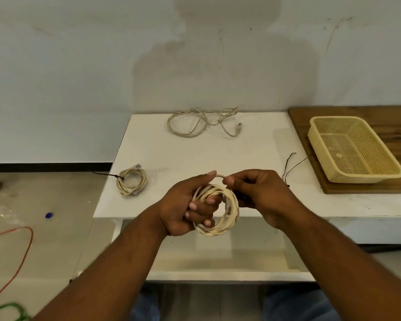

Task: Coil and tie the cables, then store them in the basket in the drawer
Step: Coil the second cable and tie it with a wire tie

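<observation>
White flat table top [183, 154]: big bare patch in the mid, room for a hand to pass. Back edge: loose pale cable heap [202, 122], near the wall. L front corner: small pale cable coil tied w/ dark string [131, 181]. R edge: thin black strings [292, 167] lie btw the bare patch & the yellow plastic mesh basket [366, 179]. Basket sits on a brown wood board [357, 112], open top up, way in from above. Under the table front the white drawer [218, 274] is pulled out. The left hand [183, 205] & right hand [259, 193] w/ a cream cable ring [227, 218] hang over it, blocking part of it.
</observation>
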